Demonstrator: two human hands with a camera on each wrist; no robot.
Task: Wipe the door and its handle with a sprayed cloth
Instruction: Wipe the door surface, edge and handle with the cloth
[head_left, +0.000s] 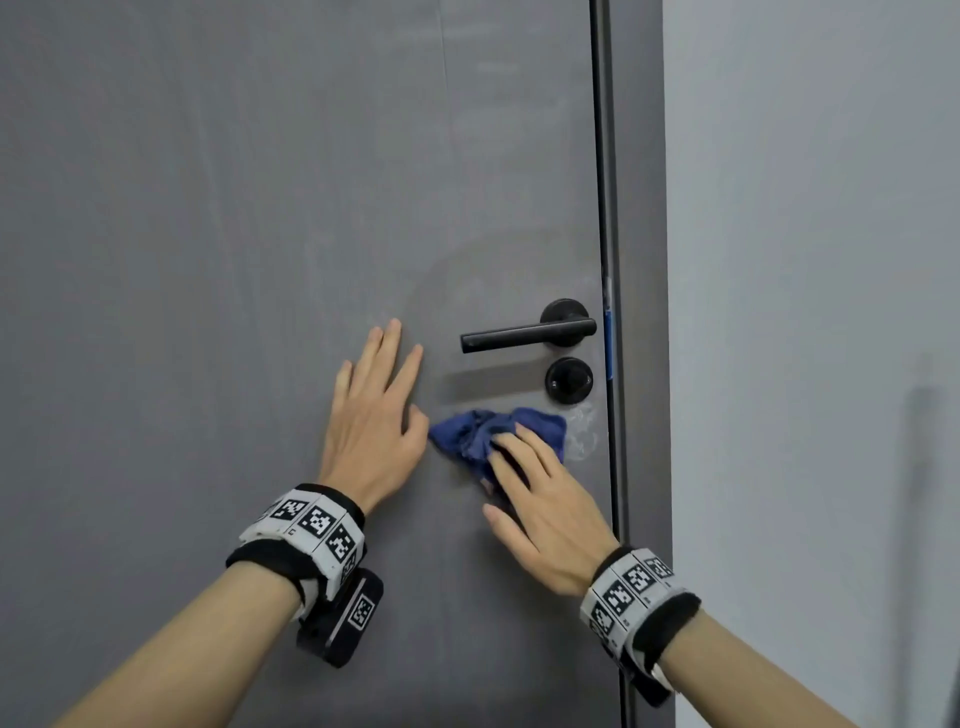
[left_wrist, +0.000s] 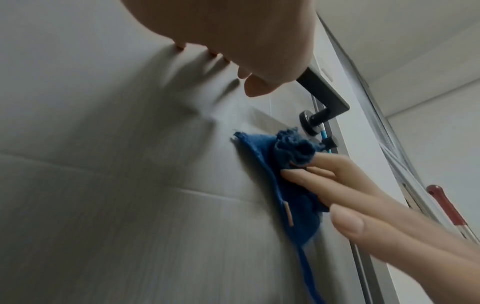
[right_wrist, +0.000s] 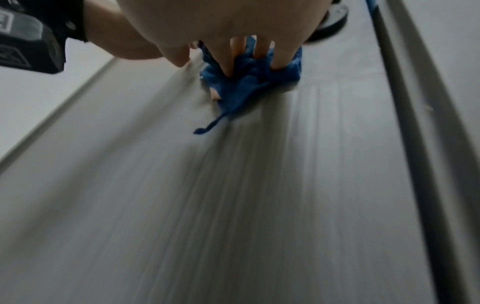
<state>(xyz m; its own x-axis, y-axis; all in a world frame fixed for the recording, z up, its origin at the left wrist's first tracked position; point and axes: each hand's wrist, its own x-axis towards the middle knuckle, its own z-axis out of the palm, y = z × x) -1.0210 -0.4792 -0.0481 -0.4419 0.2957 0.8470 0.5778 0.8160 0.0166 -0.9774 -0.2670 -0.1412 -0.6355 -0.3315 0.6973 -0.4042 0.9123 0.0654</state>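
The grey door (head_left: 234, 234) fills the head view. Its black lever handle (head_left: 524, 333) sits at the right, with a round black lock knob (head_left: 569, 380) just under it. My left hand (head_left: 371, 410) lies flat on the door, left of the handle, fingers straight and spread. My right hand (head_left: 540, 499) presses a crumpled blue cloth (head_left: 467, 436) against the door just below the knob. Its fingers are straight. In the left wrist view the cloth (left_wrist: 283, 181) bunches under the right fingers (left_wrist: 324, 181), below the handle (left_wrist: 324, 92). The right wrist view is blurred around the cloth (right_wrist: 249, 84).
A dark door edge strip (head_left: 605, 208) runs down the right of the door, with a pale grey wall (head_left: 805, 260) beyond it. Wet smears (head_left: 582, 434) show beside the cloth. A red-handled object (left_wrist: 446, 207) stands off the door's right side.
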